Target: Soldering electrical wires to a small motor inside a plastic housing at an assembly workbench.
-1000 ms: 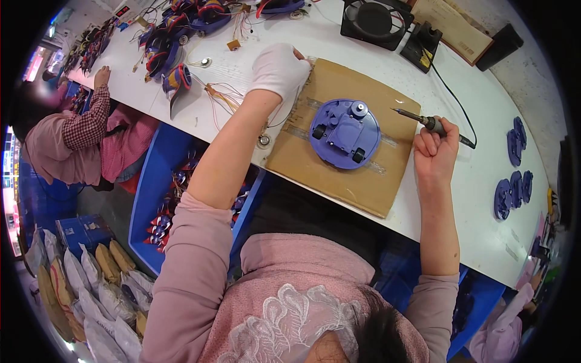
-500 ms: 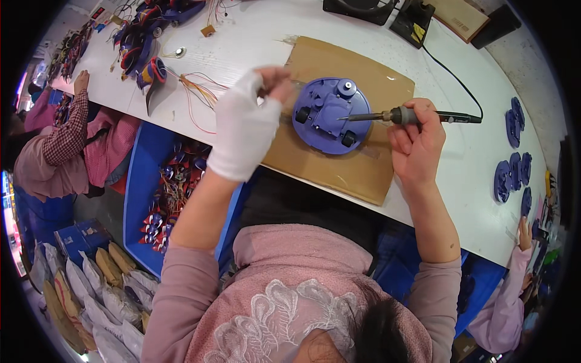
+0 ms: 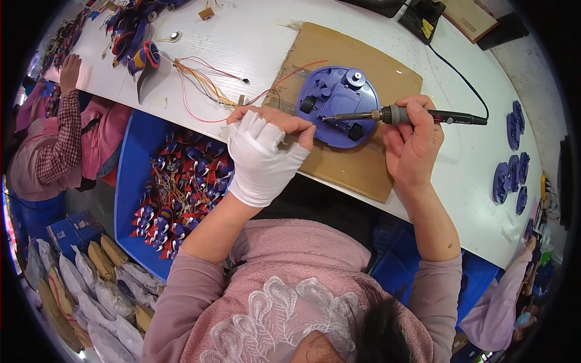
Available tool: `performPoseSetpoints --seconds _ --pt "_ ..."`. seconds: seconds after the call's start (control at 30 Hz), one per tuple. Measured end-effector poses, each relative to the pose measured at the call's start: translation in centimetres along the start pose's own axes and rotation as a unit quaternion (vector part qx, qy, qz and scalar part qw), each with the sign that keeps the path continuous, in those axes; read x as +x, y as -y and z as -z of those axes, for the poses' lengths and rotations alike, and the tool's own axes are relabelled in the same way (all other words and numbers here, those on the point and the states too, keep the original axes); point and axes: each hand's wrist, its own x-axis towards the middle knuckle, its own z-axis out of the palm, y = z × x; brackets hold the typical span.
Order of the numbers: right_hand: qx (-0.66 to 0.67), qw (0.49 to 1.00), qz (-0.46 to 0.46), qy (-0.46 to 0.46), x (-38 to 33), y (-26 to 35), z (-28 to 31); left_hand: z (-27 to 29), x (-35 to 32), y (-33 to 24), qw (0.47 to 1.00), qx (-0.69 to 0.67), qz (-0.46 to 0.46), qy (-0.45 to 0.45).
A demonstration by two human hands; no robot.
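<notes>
A round purple plastic base [image 3: 346, 100] with two small black wheels lies on a sheet of brown cardboard [image 3: 387, 63]. My right hand [image 3: 413, 136] grips a soldering iron [image 3: 390, 115]. The iron's tip reaches over the left part of the base; whether it touches cannot be told. My left hand [image 3: 269, 145], in a white fingerless glove, is closed at the base's lower left edge, thumb and forefinger pinched together. A red wire [image 3: 284, 78] runs up from behind the fingers; the pinched wire end is too small to see clearly.
Loose wires [image 3: 196, 85] and purple assemblies [image 3: 130, 42] lie on the left of the white table. More purple bases [image 3: 501, 181] stand at the right. A soldering stand [image 3: 417, 21] is at the back. A blue bin [image 3: 124, 181] holds red and purple parts. Co-workers sit both sides.
My left hand has come down toward the base and closed in a pinch, with a red wire now lying across the cardboard. The soldering iron's tip has shifted left over the base.
</notes>
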Motion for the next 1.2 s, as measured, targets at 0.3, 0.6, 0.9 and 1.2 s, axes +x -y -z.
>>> performPoseSetpoints --seconds 0.3,0.6,0.9,1.2 --pt "-0.01 1.0 0.003 0.007 0.28 -0.37 0.31 -0.2 0.02 0.03 1.0 0.03 -0.01 -0.003" --pt "-0.015 1.0 0.004 0.011 0.04 -0.32 0.36 -0.07 -0.3 -0.06 1.0 0.021 -0.005 -0.008" --pt "-0.005 1.0 -0.003 0.0 0.2 -0.17 0.39 -0.29 -0.24 0.04 0.999 0.026 -0.014 -0.016" --pt "-0.011 1.0 -0.012 -0.005 0.41 -0.37 0.07 -0.54 0.05 0.14 0.999 0.032 -0.013 -0.016"
